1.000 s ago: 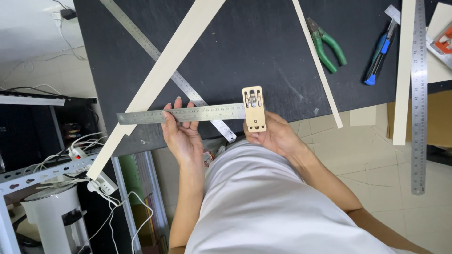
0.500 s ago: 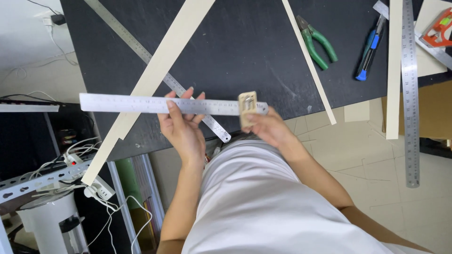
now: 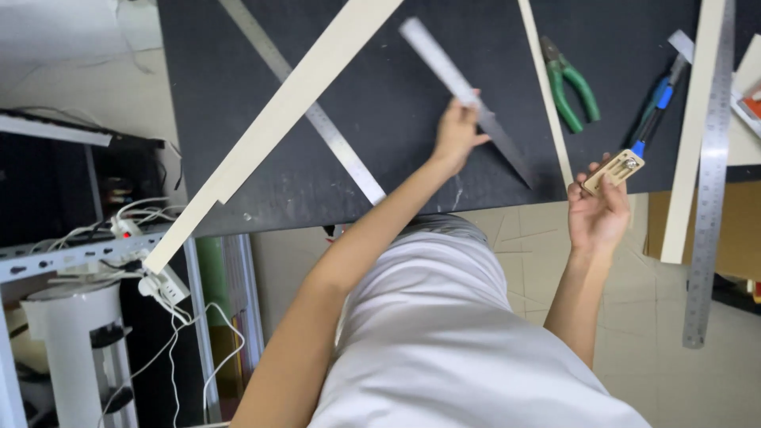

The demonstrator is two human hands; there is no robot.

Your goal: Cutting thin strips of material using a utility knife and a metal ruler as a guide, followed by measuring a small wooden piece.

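Note:
My left hand [image 3: 455, 135] grips a short steel ruler [image 3: 464, 98] that lies slanted on the black table [image 3: 380, 150], its far end pointing up and left. My right hand [image 3: 598, 212] is off the table's front edge and holds a small tan wooden block with cut-outs [image 3: 613, 171] between its fingertips. The block is apart from the ruler. A wide pale wooden strip [image 3: 273, 127] crosses the table diagonally at my left, over a long steel ruler [image 3: 317, 119].
A thin wooden strip [image 3: 544, 87] lies right of the held ruler. Green-handled pliers [image 3: 571, 83], a blue-handled tool [image 3: 658, 107], another pale strip [image 3: 688, 135] and a long steel ruler [image 3: 708, 174] sit at right. Cables and a power strip [image 3: 158, 285] hang at left.
The block has come off the ruler. My left hand carried the ruler out onto the table and turned it diagonal; my right hand moved right with the block.

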